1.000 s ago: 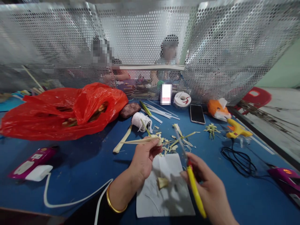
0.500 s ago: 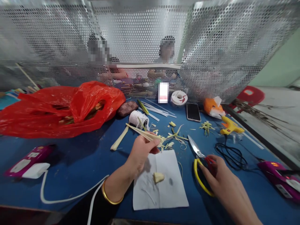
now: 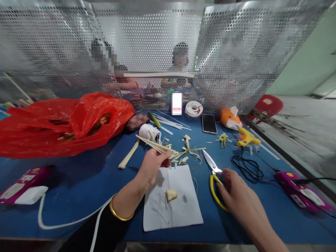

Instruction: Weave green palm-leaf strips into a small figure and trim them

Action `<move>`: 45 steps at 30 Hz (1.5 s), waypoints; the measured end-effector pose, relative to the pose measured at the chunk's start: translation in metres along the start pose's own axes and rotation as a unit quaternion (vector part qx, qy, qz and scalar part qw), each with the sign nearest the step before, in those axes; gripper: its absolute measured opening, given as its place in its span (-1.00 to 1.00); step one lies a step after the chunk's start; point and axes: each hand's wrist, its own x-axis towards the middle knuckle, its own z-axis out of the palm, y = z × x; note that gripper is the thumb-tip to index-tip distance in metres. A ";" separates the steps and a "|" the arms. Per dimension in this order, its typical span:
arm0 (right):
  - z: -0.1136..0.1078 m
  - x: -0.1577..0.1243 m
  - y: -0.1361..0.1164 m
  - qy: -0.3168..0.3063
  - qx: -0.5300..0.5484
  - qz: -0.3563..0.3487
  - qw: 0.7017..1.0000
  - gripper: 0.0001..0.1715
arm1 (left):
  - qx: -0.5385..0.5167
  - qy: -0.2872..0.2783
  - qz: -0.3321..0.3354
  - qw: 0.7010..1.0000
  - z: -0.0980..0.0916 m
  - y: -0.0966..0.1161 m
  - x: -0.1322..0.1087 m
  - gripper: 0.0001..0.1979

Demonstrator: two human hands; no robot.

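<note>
My left hand [image 3: 154, 163] pinches a bundle of pale, split plant strips [image 3: 151, 143] between thumb and fingers, above the top edge of a white paper sheet [image 3: 183, 210]. Its fingertips are close to a heap of pale green plant scraps [image 3: 183, 160]. Off to the right, my right hand [image 3: 236, 190] is closed around the handles of a pair of scissors [image 3: 210, 162] with yellow and red grips. The blades are spread slightly and point away from me, towards the scraps. On the sheet lies a short, pale stalk piece [image 3: 171, 195]. A longer pale stalk [image 3: 129, 154] rests left of the bundle.
A red plastic bag [image 3: 65, 122] fills the left side. Behind are white string [image 3: 149, 133], a ribbon spool [image 3: 194, 109], a phone [image 3: 209, 124] and a tissue pack [image 3: 231, 118]. A yellow glue gun [image 3: 247, 137] trails black cable. Purple power strips [image 3: 301, 192] flank the table.
The view has swung slightly to the right, so things sit further left. Among the scraps, a thin leafy strand has shifted. Both hands keep their holds.
</note>
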 end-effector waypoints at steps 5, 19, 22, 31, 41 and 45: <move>-0.026 0.015 -0.026 -0.075 -0.134 -0.079 0.985 -0.85 | 0.041 -0.073 -0.001 0.996 0.010 0.007 0.000 -0.83; 0.012 0.063 -0.102 -0.269 0.563 -0.048 0.780 -0.69 | 0.120 -0.146 0.028 0.982 0.007 -0.026 0.003 -0.66; 0.016 0.061 -0.095 -0.274 0.569 -0.025 0.775 -0.69 | 0.128 -0.152 0.000 0.980 0.007 -0.027 0.006 -0.77; 0.018 0.064 -0.090 -0.177 0.571 -0.045 0.801 -0.66 | 0.041 -0.123 -0.085 0.988 0.006 -0.016 0.013 -0.90; -0.002 0.072 -0.079 -0.060 0.352 -0.401 0.844 -0.51 | -0.011 -0.103 -0.144 0.984 0.003 -0.012 0.011 -0.85; 0.001 0.073 -0.078 -0.014 0.317 -0.406 0.857 -0.63 | -0.021 -0.106 -0.146 0.983 0.002 -0.012 0.011 -0.81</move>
